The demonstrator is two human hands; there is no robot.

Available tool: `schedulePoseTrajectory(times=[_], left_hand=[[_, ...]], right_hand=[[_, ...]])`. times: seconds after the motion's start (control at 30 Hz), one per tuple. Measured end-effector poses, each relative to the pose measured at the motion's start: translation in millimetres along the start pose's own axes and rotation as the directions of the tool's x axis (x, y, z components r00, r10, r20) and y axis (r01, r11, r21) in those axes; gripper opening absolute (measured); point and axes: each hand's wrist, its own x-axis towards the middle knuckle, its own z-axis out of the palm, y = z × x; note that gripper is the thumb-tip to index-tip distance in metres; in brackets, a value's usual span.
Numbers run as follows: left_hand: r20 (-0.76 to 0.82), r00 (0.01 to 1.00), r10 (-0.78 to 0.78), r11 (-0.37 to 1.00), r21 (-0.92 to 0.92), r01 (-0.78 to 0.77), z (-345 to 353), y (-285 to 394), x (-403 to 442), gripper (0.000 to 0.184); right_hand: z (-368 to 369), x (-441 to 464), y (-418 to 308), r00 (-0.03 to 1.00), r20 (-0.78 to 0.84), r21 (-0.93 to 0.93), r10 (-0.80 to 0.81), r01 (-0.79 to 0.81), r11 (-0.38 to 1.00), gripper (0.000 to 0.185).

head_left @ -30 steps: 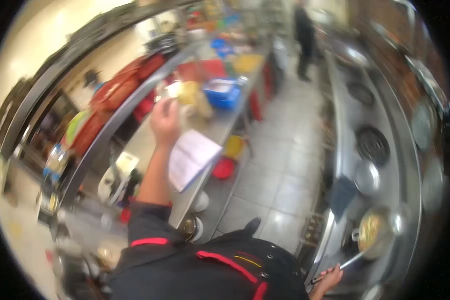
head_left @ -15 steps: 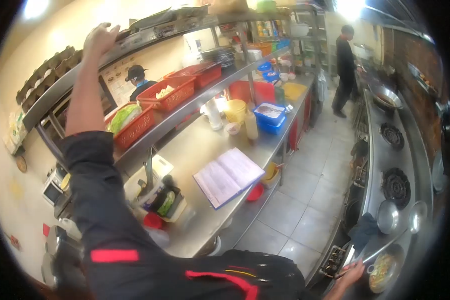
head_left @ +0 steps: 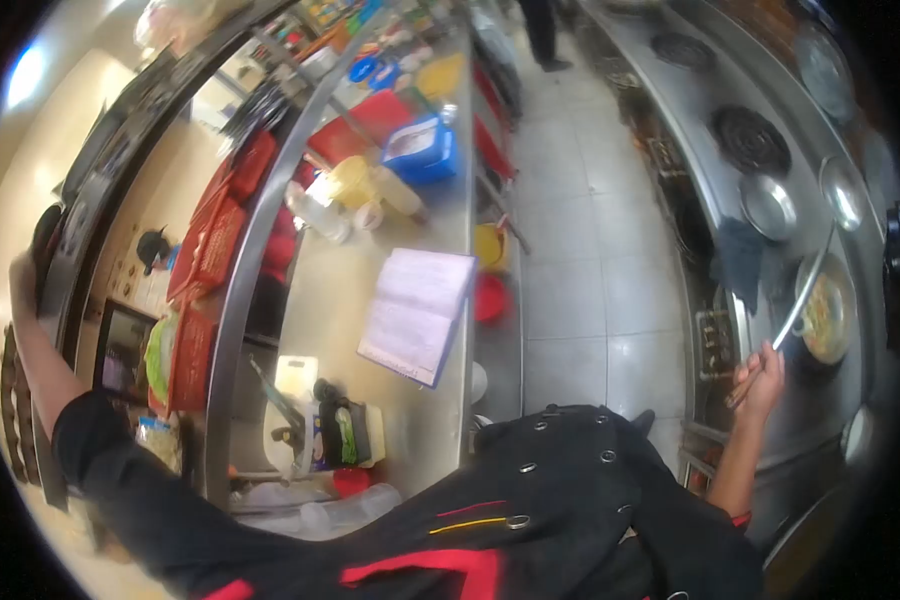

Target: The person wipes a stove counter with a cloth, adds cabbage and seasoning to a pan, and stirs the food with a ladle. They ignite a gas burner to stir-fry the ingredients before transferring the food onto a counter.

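My right hand (head_left: 760, 378) is closed round the handle of a long metal ladle (head_left: 808, 285) at the stove. Its round bowl points away from me, up past the wok (head_left: 842, 345), which holds mixed, chopped food (head_left: 818, 312). A small metal bowl (head_left: 768, 208) sits just beyond the wok, beside a dark cloth (head_left: 738, 258). Far to the left, my raised left hand (head_left: 24, 278) is at the top shelf (head_left: 85, 200), gripping a dark, flat, oval thing (head_left: 47, 230); the fingers are partly hidden.
An open notebook (head_left: 417, 315) lies on the steel counter (head_left: 315, 300). Red baskets (head_left: 213, 250) line the shelf above. Blue tubs (head_left: 420, 150) stand farther along. Burners (head_left: 750, 140) run along the stove. Another person stands at the aisle's far end (head_left: 540, 35); one more is behind the shelves.
The view has swung downward and to the right. My left hand now has a dark oval thing at its fingers. My right hand still holds the ladle by the wok.
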Motion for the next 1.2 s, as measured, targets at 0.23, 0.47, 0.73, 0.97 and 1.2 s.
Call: schedulePoseTrajectory(times=[0.23, 0.47, 0.73, 0.97, 1.2], left_hand=[[-0.166, 0.979, 0.122, 0.982, -0.124, -0.144, 60.5, 76.9, 3.3, 0.040], [-0.459, 0.865, 0.202, 0.776, -0.464, -0.428, 141.1, 263.9, -117.9, 0.035], [0.322, 0.414, 0.851, -0.162, -0.590, 0.791, 358.3, 560.6, -339.1, 0.031], [0.110, 0.275, 0.955, -0.258, -0.147, 0.955, 295.1, 676.6, -358.6, 0.049], [0.064, 0.580, 0.812, -0.376, -0.703, 0.604, 351.0, 762.4, -318.8, 0.041]], right_hand=[[-31.9, -1.6, -38.0, 0.992, -0.122, 0.044, 0.042, -0.037, 0.998, 0.024], [-120.4, 23.2, -96.4, 0.968, -0.129, -0.619, -0.214, 0.090, 0.781, 0.021], [-225.6, 38.9, -118.3, 0.923, -0.038, -0.959, -0.382, 0.073, 0.273, 0.047], [-231.1, 72.4, -84.7, 0.934, -0.256, -0.966, -0.248, -0.239, 0.097, 0.042], [-246.6, 14.3, -106.2, 0.936, -0.216, -0.972, -0.277, -0.232, -0.026, 0.043]])
